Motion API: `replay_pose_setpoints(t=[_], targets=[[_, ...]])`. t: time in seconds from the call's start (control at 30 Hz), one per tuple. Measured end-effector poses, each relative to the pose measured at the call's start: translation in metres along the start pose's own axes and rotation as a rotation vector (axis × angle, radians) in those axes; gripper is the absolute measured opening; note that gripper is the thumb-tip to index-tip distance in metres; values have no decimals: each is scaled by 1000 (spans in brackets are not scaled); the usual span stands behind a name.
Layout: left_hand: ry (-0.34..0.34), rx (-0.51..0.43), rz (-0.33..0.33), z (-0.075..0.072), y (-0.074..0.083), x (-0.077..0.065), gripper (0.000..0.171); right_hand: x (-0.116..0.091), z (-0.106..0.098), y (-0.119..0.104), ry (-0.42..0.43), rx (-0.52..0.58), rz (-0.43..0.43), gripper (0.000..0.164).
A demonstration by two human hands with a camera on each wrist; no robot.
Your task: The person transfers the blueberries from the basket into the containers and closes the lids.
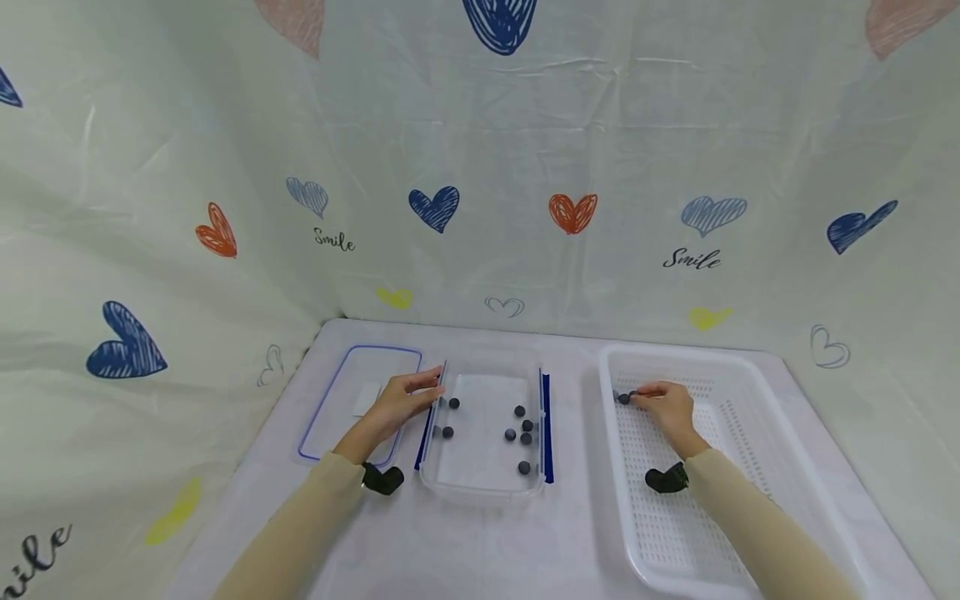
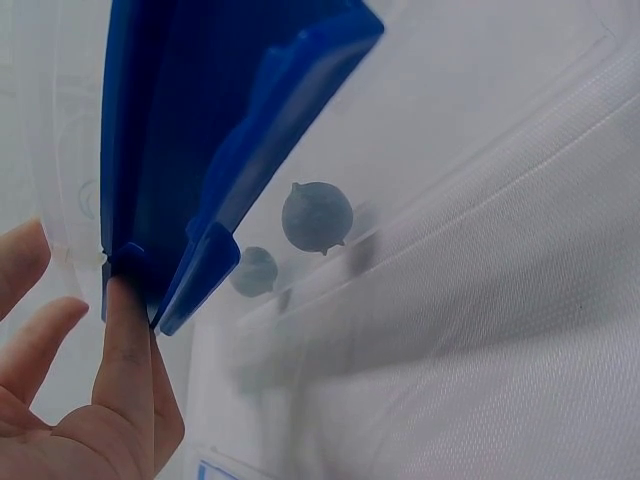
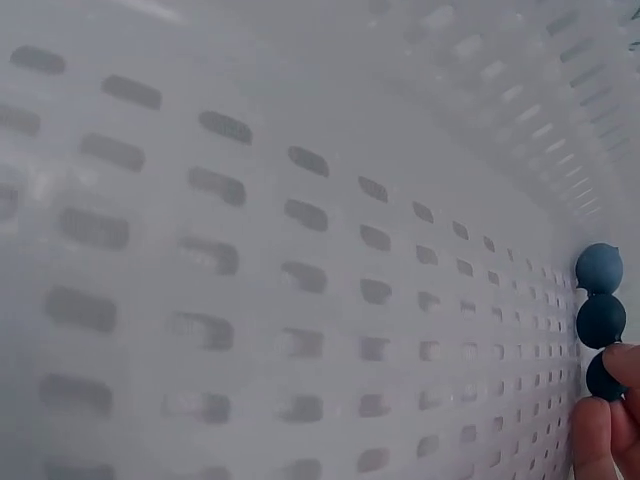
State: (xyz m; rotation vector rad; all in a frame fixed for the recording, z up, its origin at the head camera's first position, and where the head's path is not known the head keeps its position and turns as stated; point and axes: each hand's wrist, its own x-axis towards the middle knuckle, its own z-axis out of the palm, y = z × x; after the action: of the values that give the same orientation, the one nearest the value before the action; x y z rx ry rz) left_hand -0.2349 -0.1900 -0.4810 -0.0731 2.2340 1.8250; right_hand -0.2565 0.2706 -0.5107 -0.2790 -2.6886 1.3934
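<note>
A clear plastic box (image 1: 480,492) with blue side latches (image 1: 548,429) holds several small dark balls (image 1: 527,438). My left hand (image 1: 397,404) is at its left rim, and straight fingers touch the blue latch (image 2: 200,150) there. Behind the clear wall, two balls show, the nearer one (image 2: 318,217) bearing small nubs. Over in the white perforated basket (image 1: 626,517), my right hand (image 1: 670,410) pinches a dark ball (image 3: 603,377) between thumb and finger. Two more balls, one dark (image 3: 601,320) and one lighter (image 3: 599,269), line up beside it along the basket wall.
A clear lid with a blue edge (image 1: 322,408) lies on the table left of the box, partly behind my left hand. White table cloth (image 1: 480,550) runs in front of the box. A curtain printed with hearts (image 1: 495,133) hangs behind and at the sides.
</note>
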Motion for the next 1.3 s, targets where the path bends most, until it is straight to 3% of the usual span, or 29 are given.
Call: replay_pose_setpoints(t=[0.4,0.6,0.93,1.3], targets=[[-13,22,21,-2,0,-1,55,1,-11,-2,18,-20,21,28],[-38,8,42,-3,0,-3,55,-3,-18,-4,-14,-18,31,31],[-28,8,34,-3,0,-1,55,-9,-30,-14,-18,-18,-9,32],[-28,13,26,-3,1,-1,56,-20,-37,-35,-6,80,-105,30]])
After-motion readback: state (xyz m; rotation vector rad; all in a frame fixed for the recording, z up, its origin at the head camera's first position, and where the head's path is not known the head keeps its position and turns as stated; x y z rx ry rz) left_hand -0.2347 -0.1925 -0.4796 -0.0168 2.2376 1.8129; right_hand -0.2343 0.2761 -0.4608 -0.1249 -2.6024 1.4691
